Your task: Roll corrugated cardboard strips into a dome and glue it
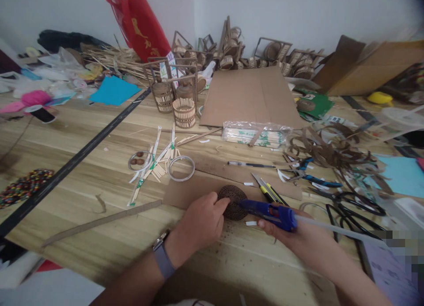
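A dark brown round coil of wound corrugated cardboard strip (234, 202) lies on a flat strip of cardboard (180, 192) before me. From the left, my left hand (202, 220) reaches over its edge, the index finger pressed on the coil and the other fingers curled under. My right hand (294, 231) is wrapped round a blue hot glue gun (270, 212), whose nozzle points left and meets the coil's right side. A long whitish glue stick (334, 228) sticks out of the gun's back end. The fingers on the gun's handle are partly hidden.
Yellow-black utility knives (270, 191), blue-handled pliers (314, 178) and black scissors (351, 209) lie to the right. Tape rings (181, 168), bundled sticks (155, 160) and a pen (251, 164) lie beyond. Small slatted baskets (184, 113) stand behind, beside a cardboard sheet (248, 94).
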Tool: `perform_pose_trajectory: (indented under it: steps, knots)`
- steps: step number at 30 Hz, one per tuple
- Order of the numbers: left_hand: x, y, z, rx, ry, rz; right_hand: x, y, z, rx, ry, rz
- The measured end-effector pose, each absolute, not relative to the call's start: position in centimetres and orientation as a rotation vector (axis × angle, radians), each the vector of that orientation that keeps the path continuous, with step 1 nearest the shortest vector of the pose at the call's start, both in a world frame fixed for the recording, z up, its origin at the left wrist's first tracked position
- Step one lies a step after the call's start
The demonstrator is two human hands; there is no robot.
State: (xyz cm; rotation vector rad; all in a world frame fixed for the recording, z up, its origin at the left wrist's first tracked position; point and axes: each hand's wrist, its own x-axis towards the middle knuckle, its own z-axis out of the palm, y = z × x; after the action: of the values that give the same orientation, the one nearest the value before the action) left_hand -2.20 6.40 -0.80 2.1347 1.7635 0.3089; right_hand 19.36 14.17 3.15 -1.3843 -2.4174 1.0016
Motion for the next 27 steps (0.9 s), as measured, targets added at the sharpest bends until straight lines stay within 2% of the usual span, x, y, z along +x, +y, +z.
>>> perform_pose_trajectory:
  steps: [12, 27]
  knots:
    - [-2.28, 6.35, -1.00, 2.154, 1.781, 0.304, 19.21, 14.23, 2.80, -1.403, -2.477, 0.884]
    - [-2.20, 6.35, -1.15, 2.160, 1.775, 0.306, 18.57, 13.85, 3.42, -1.422, -2.433, 0.898]
